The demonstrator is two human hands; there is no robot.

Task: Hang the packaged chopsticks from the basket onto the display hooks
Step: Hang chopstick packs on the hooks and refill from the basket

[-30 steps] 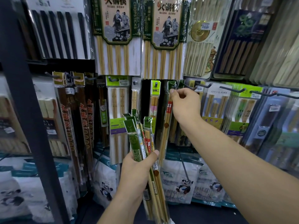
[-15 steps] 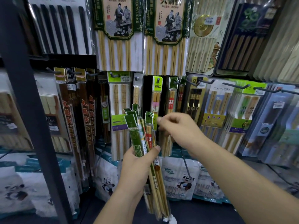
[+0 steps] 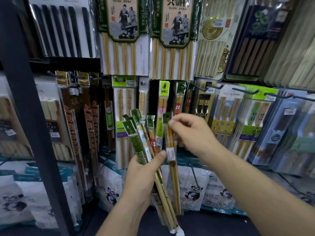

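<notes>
The left hand (image 3: 143, 171) is gripping a bundle of packaged chopsticks (image 3: 136, 142) in front of the middle of the display rack (image 3: 152, 99). Its fingers are curling round the packets and the thumb is pressing across them. The packets are fanning out upward, and their green header cards are reaching up toward the lower row of the rack.

The right hand (image 3: 192, 132) is pinching a single package (image 3: 171, 153) by its green header card, just to the right of the bundle. The thumb and forefinger are closing on the card, and the other fingers are curling loosely. This package is hanging almost upright from the pinch, and its lower end is reaching below the left hand. It is lying very near the bundle, but I cannot tell if the two are touching. It is being held in front of the rack and is not on a hook.

The dark display hooks (image 3: 247, 91) are sticking out along the lower row, and flat packs are hanging on them. Narrow hanging packets (image 3: 179, 99) are showing just above the right hand. Large chopstick packs (image 3: 122, 31) are filling the upper row. A black post (image 3: 25, 116) is standing along the left edge of the rack, and panda bags (image 3: 194, 193) are lining the bottom edge.
</notes>
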